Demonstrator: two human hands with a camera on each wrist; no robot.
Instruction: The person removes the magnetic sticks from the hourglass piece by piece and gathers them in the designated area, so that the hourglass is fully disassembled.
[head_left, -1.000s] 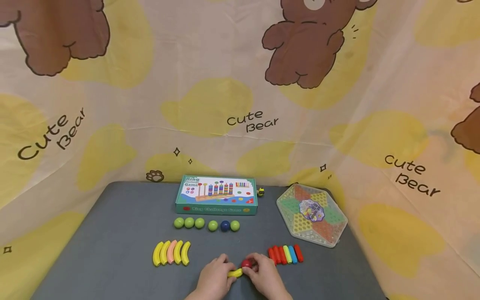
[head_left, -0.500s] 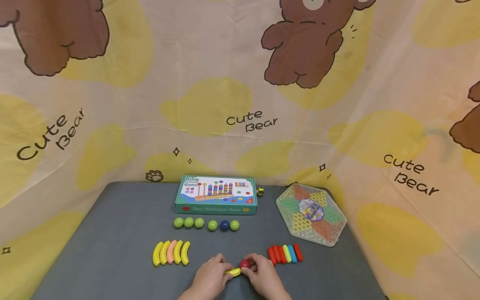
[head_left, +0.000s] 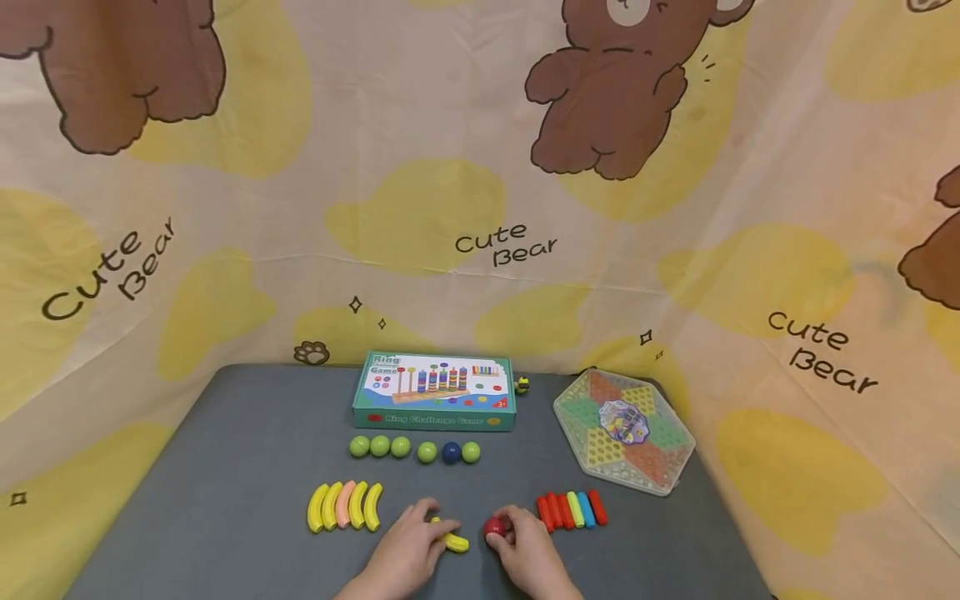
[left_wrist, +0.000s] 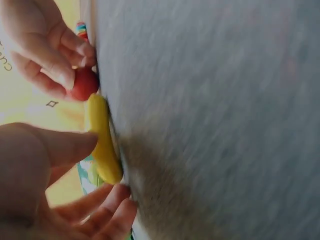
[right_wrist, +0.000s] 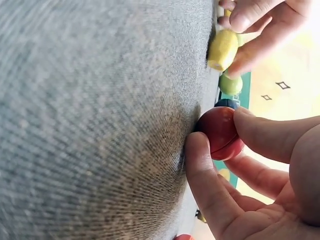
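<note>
My left hand is low over the dark grey table and holds a small yellow toy banana. In the left wrist view the thumb presses one side of the banana, with the fingers reaching past its near end. To the right, my right hand pinches a red ball close on the tabletop. The right wrist view shows thumb and fingers round the red ball, which has a seam line. A short gap separates banana and ball in the head view.
A row of toy bananas, one pink, lies left. Several green balls and a blue ball line up before a Ring Challenge Game box. Coloured sticks lie right, below a hexagonal game board. A printed curtain hangs behind.
My left hand has moved left with the toy banana, which has turned and drawn away from the red ball. My right hand stays almost in place on the ball.
</note>
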